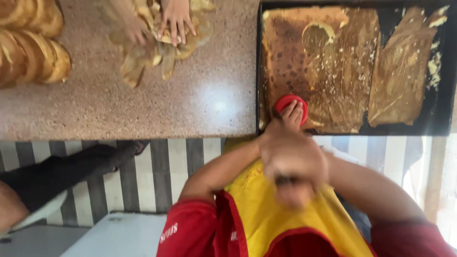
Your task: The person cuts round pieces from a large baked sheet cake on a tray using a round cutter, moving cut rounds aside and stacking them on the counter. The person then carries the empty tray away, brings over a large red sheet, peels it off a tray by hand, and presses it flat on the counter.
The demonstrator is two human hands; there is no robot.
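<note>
My hands meet in a blur below the tray (pixel 264 71). The left hand (pixel 285 150) reaches forward, its fingers (pixel 291 114) closed over the red cutter (pixel 288 101) on the tray's near edge. The right hand (pixel 297 183) is just behind and seems to grip something dark; I can't tell what.

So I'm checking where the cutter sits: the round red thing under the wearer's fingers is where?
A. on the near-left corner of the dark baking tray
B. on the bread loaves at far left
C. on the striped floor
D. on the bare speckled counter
A: the round red thing sits at the near-left corner of the dark baking tray, on the browned sheet, under the fingers.
</note>
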